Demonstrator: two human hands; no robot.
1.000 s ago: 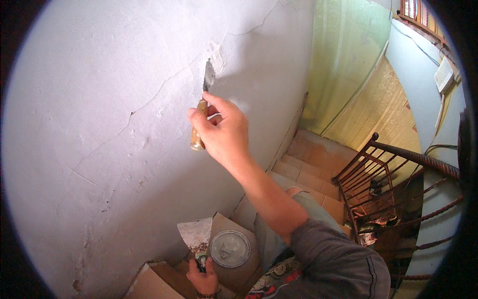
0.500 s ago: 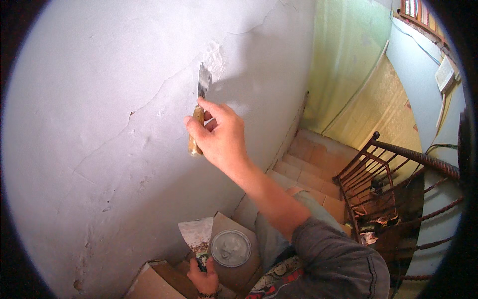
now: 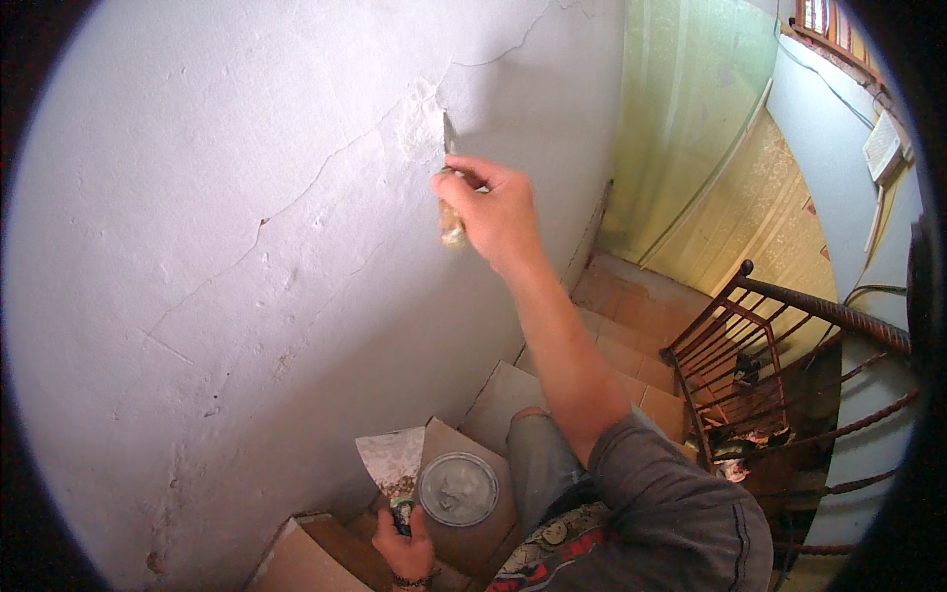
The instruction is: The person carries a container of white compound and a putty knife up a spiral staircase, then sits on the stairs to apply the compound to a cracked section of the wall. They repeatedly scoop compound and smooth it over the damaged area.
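Observation:
My right hand (image 3: 490, 205) is closed round the wooden handle of a narrow putty knife (image 3: 453, 223). Its blade stands nearly edge-on at the right side of a rough white filler patch (image 3: 421, 123) on the wall. Low down, my left hand (image 3: 403, 545) grips the dark handle of a wide putty knife (image 3: 390, 462), whose broad blade points up and is smeared with brownish and white residue. Beside that blade, a round tub of grey-white filler (image 3: 459, 489) sits on a sheet of cardboard (image 3: 440, 443).
A long crack (image 3: 321, 178) runs diagonally across the pale wall (image 3: 197, 118). Tiled stairs (image 3: 631, 367) lie to the right, bordered by a dark metal railing (image 3: 824, 313). Beyond hangs a greenish translucent sheet (image 3: 691, 89). More cardboard (image 3: 304, 562) lies at lower left.
My right hand has moved right and slightly up with the narrow putty knife, from the left side of the filler patch to its right side. The left hand has barely moved.

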